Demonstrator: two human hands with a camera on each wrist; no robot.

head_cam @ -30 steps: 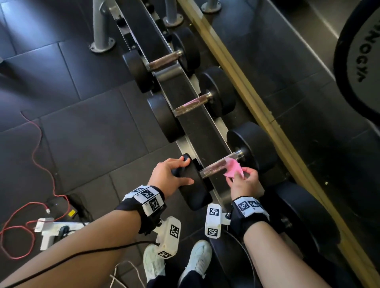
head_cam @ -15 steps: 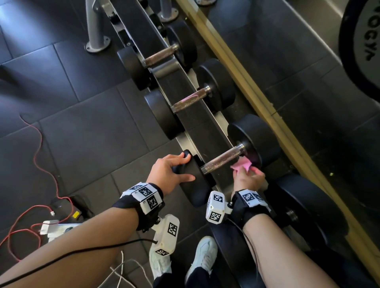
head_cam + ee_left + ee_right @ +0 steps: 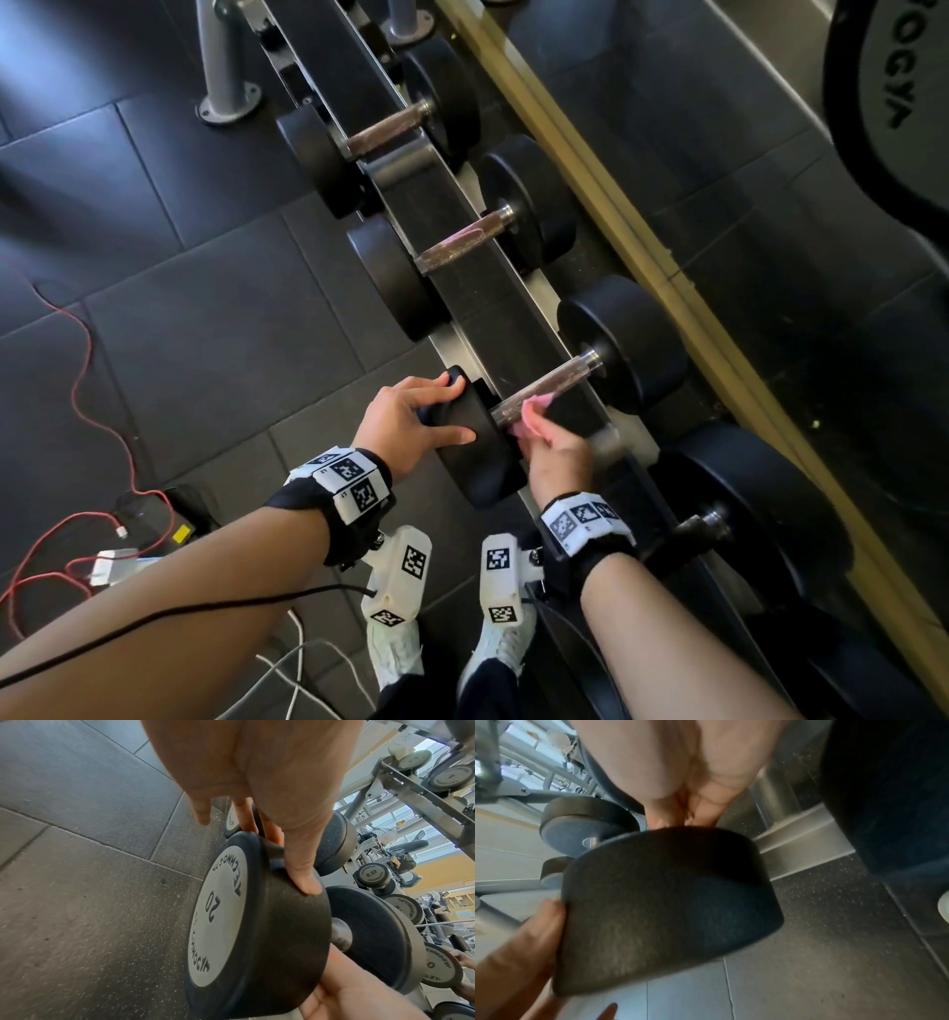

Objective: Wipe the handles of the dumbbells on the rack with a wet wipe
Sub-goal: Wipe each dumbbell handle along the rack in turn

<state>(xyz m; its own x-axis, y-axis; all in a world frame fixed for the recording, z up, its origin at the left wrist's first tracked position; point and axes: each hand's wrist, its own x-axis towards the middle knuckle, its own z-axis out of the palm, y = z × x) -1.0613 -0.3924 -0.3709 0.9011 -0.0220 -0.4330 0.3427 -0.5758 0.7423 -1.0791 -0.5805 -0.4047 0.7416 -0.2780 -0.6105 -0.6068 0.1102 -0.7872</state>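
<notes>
So we're at the low rack point(image 3: 464, 288) with the 20 dumbbell point(image 3: 585, 370), and its handle point(image 3: 544, 384) runs slantwise from near-left up to far-right, one weight out toward the floor on the left, the other against the mirror side on the right. Our right hand point(image 3: 557, 448) is at the near-left end of that handle, fingers pinched around the pink wipe point(image 3: 534, 406) and pressing it against the bar right beside the near weight point(image 3: 475, 447). So basically all the bare handle lies up and to the far right of the grip, and we'd guess the next stroke just follows that long axis toward the far weight. Our left hand point(image 3: 411, 419) is draped over the rim of the near weight, thumb along the side and fingers spread over the top, steadying it rather than squeezing. The right one is clearly the hand for the wiping. The two dumbbells farther along the rack lie the same way, handles parallel.
</notes>
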